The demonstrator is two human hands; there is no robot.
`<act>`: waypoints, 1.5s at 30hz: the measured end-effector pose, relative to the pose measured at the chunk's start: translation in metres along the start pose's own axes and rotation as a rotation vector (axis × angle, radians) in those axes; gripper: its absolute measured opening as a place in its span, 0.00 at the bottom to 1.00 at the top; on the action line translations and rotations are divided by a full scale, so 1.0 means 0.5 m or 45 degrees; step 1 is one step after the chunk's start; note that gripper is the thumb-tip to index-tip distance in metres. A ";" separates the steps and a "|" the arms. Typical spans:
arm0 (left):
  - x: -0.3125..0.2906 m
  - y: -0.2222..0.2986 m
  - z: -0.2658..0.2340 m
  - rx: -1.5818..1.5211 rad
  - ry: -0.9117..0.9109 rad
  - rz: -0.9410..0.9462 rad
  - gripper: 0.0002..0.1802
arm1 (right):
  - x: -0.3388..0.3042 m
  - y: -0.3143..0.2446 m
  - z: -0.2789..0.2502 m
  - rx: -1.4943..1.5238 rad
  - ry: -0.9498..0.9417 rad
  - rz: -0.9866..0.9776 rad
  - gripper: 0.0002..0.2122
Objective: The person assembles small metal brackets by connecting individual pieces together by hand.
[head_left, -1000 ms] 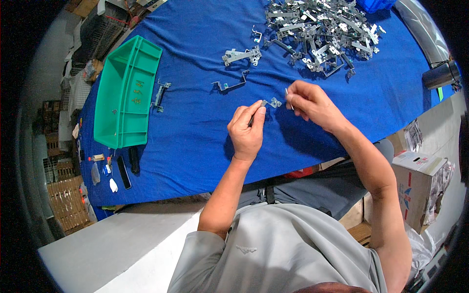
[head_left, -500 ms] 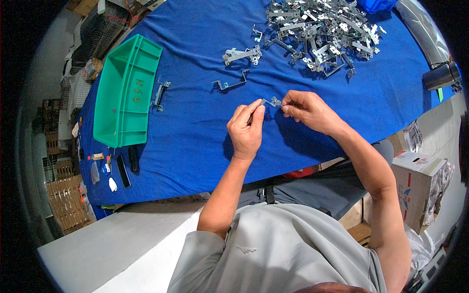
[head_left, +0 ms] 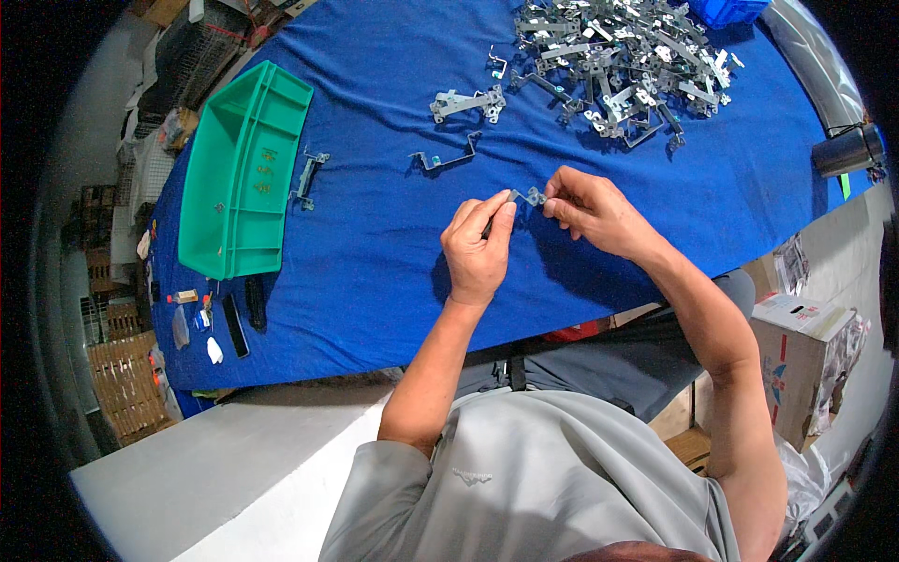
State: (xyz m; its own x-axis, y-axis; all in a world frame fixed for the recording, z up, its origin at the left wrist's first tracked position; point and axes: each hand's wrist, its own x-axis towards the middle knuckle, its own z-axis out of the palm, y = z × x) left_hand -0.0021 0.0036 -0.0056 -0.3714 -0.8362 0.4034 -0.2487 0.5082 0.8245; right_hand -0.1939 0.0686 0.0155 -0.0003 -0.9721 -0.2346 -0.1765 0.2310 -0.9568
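Between my hands, above the blue cloth, is a small bent metal bracket (head_left: 533,197). My left hand (head_left: 478,245) pinches its left end between thumb and fingers, and part of it is hidden inside the grip. At the other end, the thumb and fingertips of my right hand (head_left: 592,212) close on the bracket's tip. Beyond my left hand a single bent bracket (head_left: 446,158) lies on the cloth. Farther back rests a small group of brackets (head_left: 466,105), with a thin one (head_left: 497,62) near it. A large heap of similar metal brackets (head_left: 623,70) covers the far right.
A green plastic bin (head_left: 245,178) with a few small brass-coloured pieces stands at the left, a bracket (head_left: 309,178) beside it. Nearer lie a dark phone-like slab (head_left: 235,325) and small items. A dark cylinder (head_left: 847,150) sits at the right edge, a blue bin (head_left: 729,9) behind the heap.
My hands and the bracket have shifted very slightly to the right in the picture. Both keep their pinch on it.
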 end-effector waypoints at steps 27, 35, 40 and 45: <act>-0.001 0.000 -0.002 0.024 -0.003 -0.024 0.08 | 0.004 0.011 0.002 -0.010 0.048 -0.109 0.07; -0.001 -0.002 -0.002 0.084 -0.049 0.063 0.09 | 0.009 0.014 0.007 0.116 0.054 -0.125 0.08; 0.001 0.001 -0.003 0.112 -0.091 0.155 0.09 | 0.008 0.008 0.005 0.020 0.279 -0.317 0.07; -0.004 -0.007 -0.004 0.057 -0.015 0.032 0.09 | 0.003 -0.013 -0.012 0.176 0.115 -0.023 0.07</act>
State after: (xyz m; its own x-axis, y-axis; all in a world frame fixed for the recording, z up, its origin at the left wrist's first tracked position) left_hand 0.0013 0.0029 -0.0083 -0.3883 -0.8210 0.4187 -0.2791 0.5377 0.7956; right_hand -0.1989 0.0656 0.0225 -0.0882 -0.9744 -0.2066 -0.0400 0.2107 -0.9767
